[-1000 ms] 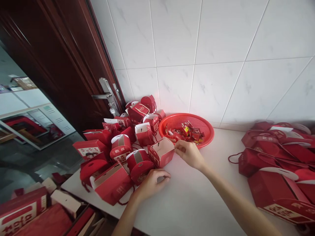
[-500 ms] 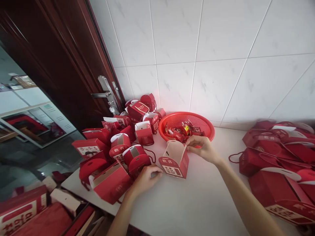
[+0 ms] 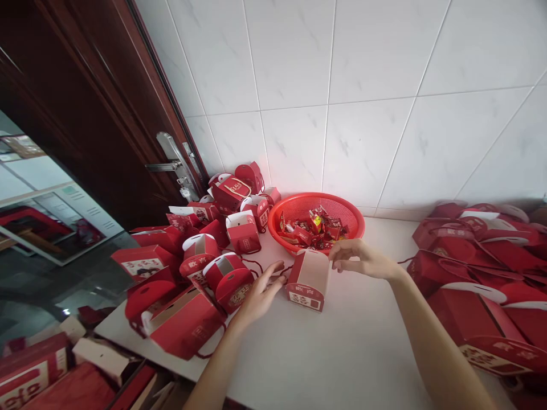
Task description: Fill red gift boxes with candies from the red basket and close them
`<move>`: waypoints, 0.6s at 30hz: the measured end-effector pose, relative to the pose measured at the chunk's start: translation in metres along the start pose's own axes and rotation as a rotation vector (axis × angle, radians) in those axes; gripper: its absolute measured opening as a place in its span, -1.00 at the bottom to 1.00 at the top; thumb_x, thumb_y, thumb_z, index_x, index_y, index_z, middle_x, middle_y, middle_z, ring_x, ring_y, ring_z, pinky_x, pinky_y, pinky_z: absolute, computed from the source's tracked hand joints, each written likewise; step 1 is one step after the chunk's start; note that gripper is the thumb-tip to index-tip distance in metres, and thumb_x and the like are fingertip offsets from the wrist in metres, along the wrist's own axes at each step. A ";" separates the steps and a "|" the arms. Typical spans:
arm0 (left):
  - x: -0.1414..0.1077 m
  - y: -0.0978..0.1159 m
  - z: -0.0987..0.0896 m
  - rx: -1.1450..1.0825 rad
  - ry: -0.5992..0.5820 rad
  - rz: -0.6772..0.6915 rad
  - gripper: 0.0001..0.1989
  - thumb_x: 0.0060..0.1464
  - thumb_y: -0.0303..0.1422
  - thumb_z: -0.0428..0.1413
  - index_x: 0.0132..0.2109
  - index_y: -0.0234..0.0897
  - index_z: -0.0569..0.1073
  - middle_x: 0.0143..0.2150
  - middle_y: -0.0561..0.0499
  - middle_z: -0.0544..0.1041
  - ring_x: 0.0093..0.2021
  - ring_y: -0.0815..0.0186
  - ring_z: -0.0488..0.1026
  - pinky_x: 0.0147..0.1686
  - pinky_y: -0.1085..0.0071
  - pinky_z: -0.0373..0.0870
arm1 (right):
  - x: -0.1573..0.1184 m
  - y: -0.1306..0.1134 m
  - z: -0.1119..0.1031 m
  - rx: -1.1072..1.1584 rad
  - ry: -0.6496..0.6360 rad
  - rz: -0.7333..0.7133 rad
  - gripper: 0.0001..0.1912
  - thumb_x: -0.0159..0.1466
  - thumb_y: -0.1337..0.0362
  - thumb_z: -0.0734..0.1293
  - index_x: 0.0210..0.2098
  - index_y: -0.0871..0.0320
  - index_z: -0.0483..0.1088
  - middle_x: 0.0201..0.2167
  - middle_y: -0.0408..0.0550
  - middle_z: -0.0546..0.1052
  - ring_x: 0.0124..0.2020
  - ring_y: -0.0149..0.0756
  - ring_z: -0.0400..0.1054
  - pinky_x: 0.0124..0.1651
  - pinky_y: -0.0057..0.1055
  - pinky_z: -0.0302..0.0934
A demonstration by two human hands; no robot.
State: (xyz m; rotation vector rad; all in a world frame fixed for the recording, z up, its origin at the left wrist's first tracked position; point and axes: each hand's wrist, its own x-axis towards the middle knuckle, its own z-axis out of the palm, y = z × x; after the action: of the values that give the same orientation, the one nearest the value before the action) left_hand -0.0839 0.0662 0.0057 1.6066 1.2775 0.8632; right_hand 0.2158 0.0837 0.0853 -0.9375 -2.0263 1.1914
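Box point(image 3: 308, 279) lengthwise toward basket point(image 3: 359, 219), printed end point(image 3: 306, 298) nearest; right hand point(image 3: 361, 259) pinching side, left hand point(image 3: 260, 293) open alongside.

left hand point(image 3: 260, 296): was bare, fingers point(image 3: 272, 266) slim | right hand point(image 3: 362, 260): was bare, wrist point(image 3: 395, 273) narrow | left forearm point(image 3: 220, 361), right forearm point(image 3: 436, 341): were bare, slender

A wall of shiny white square tiles with thin grey marks point(image 3: 290, 57) filled the top middle and right. A dark red-brown door point(image 3: 85, 114) leaned across the upper left, with a silver metal handle point(image 3: 164, 167) on it. A flat white table point(image 3: 342, 347) stood against the wall. At the left edge, a white-framed panel point(image 3: 64, 262) stood over a shiny dark grey floor point(image 3: 89, 273). The light was soft and pale.
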 end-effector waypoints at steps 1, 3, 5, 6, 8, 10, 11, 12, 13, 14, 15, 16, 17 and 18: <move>0.003 0.003 0.001 0.029 -0.020 0.003 -0.45 0.19 -0.08 0.06 0.25 -0.23 0.39 0.32 -0.17 0.41 0.20 0.07 0.46 0.17 0.19 0.40 | -0.001 -0.001 -0.001 -0.028 -0.008 0.007 -0.81 0.23 0.18 0.40 -0.25 0.18 0.50 -0.39 -0.06 0.58 -0.38 -0.29 0.47 -0.25 -0.34 0.36; 0.009 0.011 0.003 0.072 -0.065 0.016 -0.46 0.21 -0.09 0.04 0.24 -0.25 0.40 0.31 -0.17 0.42 0.11 0.08 0.52 0.09 0.20 0.45 | -0.003 -0.002 -0.003 -0.066 -0.014 0.014 -0.78 0.24 0.14 0.40 -0.23 0.17 0.50 -0.36 -0.05 0.59 -0.35 -0.28 0.47 -0.24 -0.34 0.37; 0.013 0.019 0.004 0.100 -0.090 0.038 -0.50 0.23 -0.09 0.02 0.20 -0.24 0.45 0.27 -0.14 0.47 0.12 0.08 0.51 0.09 0.22 0.44 | -0.005 -0.002 -0.004 -0.086 -0.014 0.018 -0.77 0.23 0.12 0.41 -0.25 0.16 0.51 -0.34 -0.05 0.59 -0.32 -0.27 0.47 -0.23 -0.34 0.37; 0.014 0.025 0.004 0.110 -0.098 0.052 -0.53 0.25 -0.09 0.00 0.17 -0.23 0.47 0.23 -0.12 0.51 0.15 0.09 0.48 0.10 0.25 0.43 | -0.005 -0.003 -0.003 -0.096 -0.012 0.022 -0.78 0.23 0.11 0.41 -0.27 0.15 0.51 -0.34 -0.05 0.59 -0.32 -0.27 0.47 -0.23 -0.35 0.37; 0.015 0.036 0.004 0.143 -0.135 0.084 -0.54 0.30 -0.06 -0.06 0.12 -0.19 0.51 0.15 -0.06 0.57 0.16 0.13 0.47 0.12 0.29 0.39 | -0.006 -0.004 -0.003 -0.113 -0.005 0.039 -0.80 0.22 0.13 0.41 -0.32 0.15 0.50 -0.38 -0.08 0.58 -0.35 -0.29 0.45 -0.25 -0.36 0.36; 0.015 0.047 0.005 0.193 -0.188 0.105 -0.51 0.32 -0.02 -0.09 0.11 -0.19 0.52 0.03 -0.05 0.62 0.06 0.15 0.51 0.07 0.32 0.39 | -0.006 -0.006 -0.002 -0.130 0.005 0.060 -0.82 0.22 0.16 0.40 -0.36 0.15 0.50 -0.42 -0.10 0.56 -0.38 -0.30 0.44 -0.28 -0.38 0.34; 0.015 0.053 0.006 0.224 -0.205 0.108 -0.50 0.31 0.00 -0.08 0.13 -0.20 0.51 -0.04 -0.05 0.63 -0.01 0.15 0.53 0.01 0.33 0.40 | -0.006 -0.008 -0.002 -0.139 0.009 0.067 -0.84 0.22 0.17 0.40 -0.37 0.15 0.49 -0.43 -0.10 0.56 -0.39 -0.31 0.43 -0.29 -0.39 0.33; 0.014 0.057 0.007 0.260 -0.208 0.105 -0.48 0.29 0.02 -0.06 0.15 -0.21 0.50 -0.13 -0.03 0.64 -0.09 0.16 0.54 -0.05 0.34 0.40 | -0.006 -0.009 -0.001 -0.149 0.014 0.072 -0.86 0.21 0.19 0.39 -0.38 0.15 0.49 -0.43 -0.10 0.56 -0.39 -0.31 0.43 -0.30 -0.39 0.33; 0.014 0.062 0.009 0.301 -0.195 0.098 -0.46 0.26 0.04 -0.03 0.16 -0.22 0.48 -0.22 -0.01 0.63 -0.18 0.17 0.54 -0.13 0.36 0.39 | -0.006 -0.010 0.000 -0.157 0.018 0.075 -0.87 0.21 0.21 0.39 -0.37 0.14 0.49 -0.42 -0.10 0.56 -0.39 -0.30 0.43 -0.30 -0.39 0.32; 0.013 0.066 0.012 0.340 -0.168 0.091 -0.43 0.22 0.05 0.01 0.18 -0.22 0.47 -0.30 0.02 0.60 -0.25 0.19 0.52 -0.20 0.37 0.37 | -0.006 -0.011 0.001 -0.162 0.019 0.075 -0.88 0.20 0.22 0.39 -0.37 0.14 0.49 -0.42 -0.10 0.57 -0.39 -0.30 0.43 -0.31 -0.39 0.32; 0.013 0.069 0.015 0.376 -0.136 0.087 -0.42 0.18 0.07 0.05 0.17 -0.21 0.47 -0.37 0.05 0.56 -0.31 0.21 0.49 -0.25 0.39 0.34 | -0.007 -0.012 0.002 -0.161 0.015 0.074 -0.88 0.20 0.22 0.38 -0.36 0.14 0.48 -0.42 -0.10 0.57 -0.39 -0.30 0.44 -0.31 -0.39 0.32; 0.013 0.071 0.018 0.404 -0.108 0.088 -0.41 0.14 0.06 0.09 0.16 -0.21 0.48 -0.40 0.07 0.53 -0.35 0.22 0.46 -0.29 0.39 0.31 | -0.007 -0.013 0.003 -0.153 0.007 0.074 -0.88 0.21 0.22 0.38 -0.36 0.14 0.48 -0.42 -0.10 0.57 -0.40 -0.30 0.45 -0.31 -0.39 0.33; 0.013 0.073 0.020 0.418 -0.090 0.090 -0.42 0.10 0.04 0.14 0.15 -0.20 0.49 -0.42 0.08 0.50 -0.36 0.23 0.44 -0.30 0.39 0.29 | -0.007 -0.014 0.005 -0.142 -0.002 0.074 -0.88 0.21 0.22 0.38 -0.36 0.15 0.47 -0.42 -0.10 0.57 -0.40 -0.30 0.45 -0.30 -0.39 0.34; 0.013 0.073 0.022 0.416 -0.082 0.093 -0.43 0.07 0.00 0.17 0.14 -0.20 0.49 -0.43 0.09 0.49 -0.36 0.23 0.43 -0.30 0.39 0.28 | -0.007 -0.015 0.006 -0.133 -0.010 0.074 -0.88 0.21 0.21 0.38 -0.36 0.15 0.47 -0.43 -0.10 0.57 -0.40 -0.30 0.46 -0.30 -0.38 0.35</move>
State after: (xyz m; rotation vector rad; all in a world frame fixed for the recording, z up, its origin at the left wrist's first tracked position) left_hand -0.0344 0.0678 0.0656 2.0175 1.3963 0.6036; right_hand 0.2113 0.0696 0.0956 -1.0812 -2.1161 1.1126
